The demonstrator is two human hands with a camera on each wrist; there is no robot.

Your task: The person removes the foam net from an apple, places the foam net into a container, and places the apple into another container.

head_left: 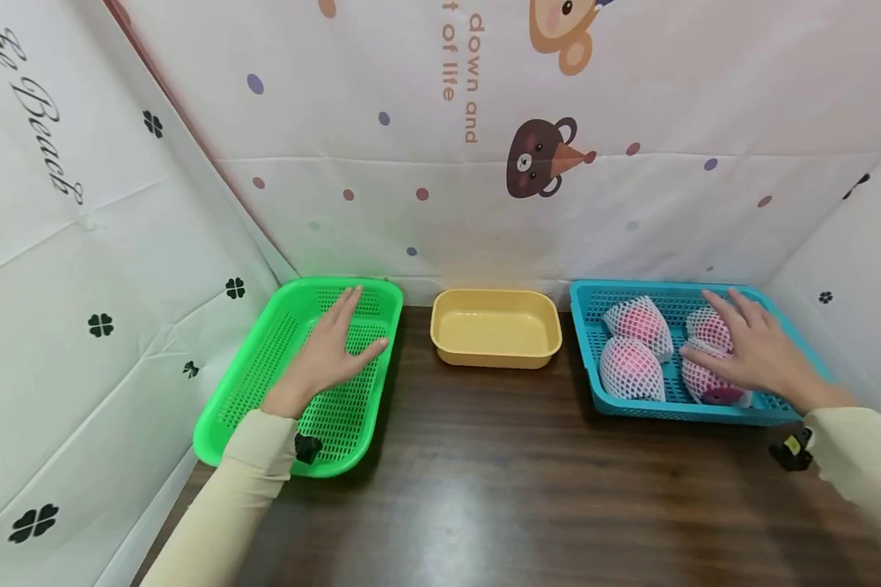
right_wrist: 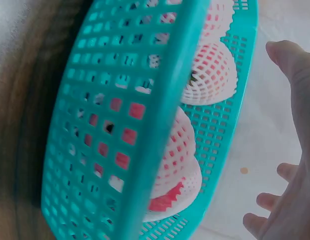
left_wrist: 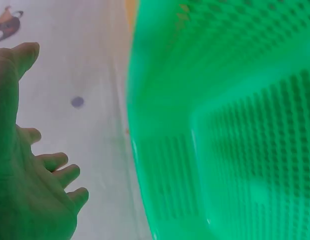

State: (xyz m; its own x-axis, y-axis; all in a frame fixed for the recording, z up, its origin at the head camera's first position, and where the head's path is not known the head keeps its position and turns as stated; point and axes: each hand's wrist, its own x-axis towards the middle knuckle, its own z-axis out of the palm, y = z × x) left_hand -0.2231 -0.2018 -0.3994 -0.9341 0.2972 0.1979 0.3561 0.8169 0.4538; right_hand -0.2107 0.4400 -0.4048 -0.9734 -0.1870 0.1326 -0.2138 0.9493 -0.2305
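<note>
My left hand (head_left: pixel 330 355) hovers over the green basket (head_left: pixel 345 424), fingers spread and holding nothing. In the left wrist view its fingers are bent a little beside the basket's rim. My right hand (head_left: pixel 767 355) is spread above the right half of the blue basket (head_left: pixel 675 412), also without anything in it. Several round pinkish-red fruits (head_left: pixel 635 371) in white foam nets lie in this basket. The hand partly covers the right-hand ones in the head view. From the right wrist, a netted fruit (right_wrist: pixel 212 75) shows behind the near rim, apart from the fingers.
Between the two baskets a shallow yellow tub (head_left: pixel 495 357) stands against the back wall sheet (head_left: pixel 382 220). Patterned white sheets hang at left and right as well. Dark brown wooden tabletop (head_left: pixel 499 456) stretches in front.
</note>
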